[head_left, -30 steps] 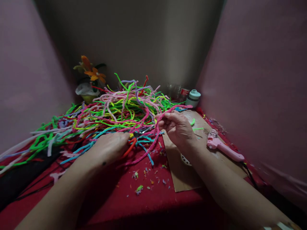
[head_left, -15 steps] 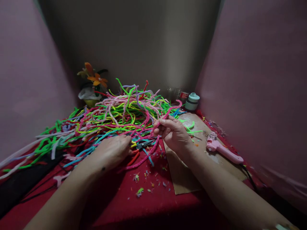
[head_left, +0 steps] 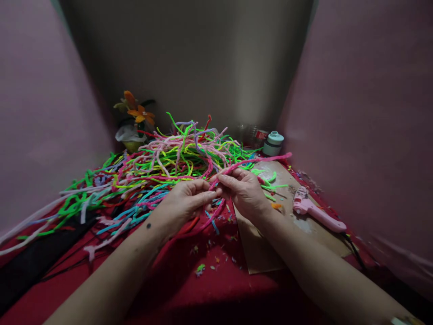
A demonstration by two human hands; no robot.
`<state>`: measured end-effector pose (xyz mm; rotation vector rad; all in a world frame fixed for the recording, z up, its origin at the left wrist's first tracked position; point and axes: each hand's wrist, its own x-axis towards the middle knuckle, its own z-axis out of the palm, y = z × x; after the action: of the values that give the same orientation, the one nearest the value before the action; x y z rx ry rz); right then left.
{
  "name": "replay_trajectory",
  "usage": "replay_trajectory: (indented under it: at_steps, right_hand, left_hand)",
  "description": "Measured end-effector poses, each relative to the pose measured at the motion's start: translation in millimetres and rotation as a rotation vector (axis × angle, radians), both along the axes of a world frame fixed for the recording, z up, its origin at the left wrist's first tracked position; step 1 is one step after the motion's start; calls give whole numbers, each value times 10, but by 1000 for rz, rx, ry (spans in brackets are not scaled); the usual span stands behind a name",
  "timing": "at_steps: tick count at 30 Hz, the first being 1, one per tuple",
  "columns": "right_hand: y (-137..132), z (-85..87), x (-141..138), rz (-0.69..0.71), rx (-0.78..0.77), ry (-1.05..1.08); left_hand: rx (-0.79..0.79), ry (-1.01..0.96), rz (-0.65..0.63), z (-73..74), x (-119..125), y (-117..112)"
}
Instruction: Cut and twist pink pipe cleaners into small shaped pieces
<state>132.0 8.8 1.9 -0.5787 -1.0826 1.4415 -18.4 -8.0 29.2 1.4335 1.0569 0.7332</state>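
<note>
A hot-pink pipe cleaner (head_left: 260, 160) runs between my hands. One end points up and right past my fingers, and the rest bends down below them. My right hand (head_left: 246, 192) pinches it between thumb and forefinger. Close beside, my left hand (head_left: 186, 201) is closed on the same pipe cleaner with its fingertips almost touching the right ones. Just behind both hands rises a tangled pile of pipe cleaners (head_left: 182, 155) in green, pink, yellow, blue and red. My fingers partly hide where the pipe cleaner is gripped.
A pink glue gun (head_left: 318, 212) lies on a cardboard sheet (head_left: 257, 255) at right. Fuzz scraps dot the red tablecloth (head_left: 223, 289). At the back stand a light-blue jar (head_left: 273, 143), a bottle with a red label (head_left: 261, 135) and an orange pipe-cleaner flower (head_left: 139, 113). Pink walls flank both sides.
My left hand has moved up and right from near the scissors to meet the right hand at the pink pipe cleaner. The pipe cleaner's upper end has swung right. The scissors are now hidden.
</note>
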Motion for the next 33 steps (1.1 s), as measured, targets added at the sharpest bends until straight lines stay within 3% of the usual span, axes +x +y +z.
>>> replay_trajectory:
  at_steps: [5, 9, 12, 14, 20, 24, 29, 33]
  right_hand:
    - [10, -22, -11, -39, 3, -1]
    - [2, -32, -19, -74, -62, -19]
    - [-14, -29, -33, -95, -112, -12]
    - [-18, -23, -35, -102, -109, -15]
    - [9, -23, -29, -125, -65, -22]
    - [25, -34, -25, -115, -63, -12]
    - [8, -26, -24, -77, -67, -38]
    - [-2, -41, -40, -132, -60, -42]
  left_hand:
    - [245, 157, 8, -11, 24, -23]
    - [620, 512, 19, -50, -14, 4]
    - [754, 716, 28, -70, -41, 34]
    - [730, 684, 13, -80, -55, 45]
    - [466, 305, 8, -88, -93, 9]
    - [344, 192, 40, -65, -108, -15]
    - [363, 215, 168, -53, -129, 0]
    - [459, 251, 131, -84, -131, 6]
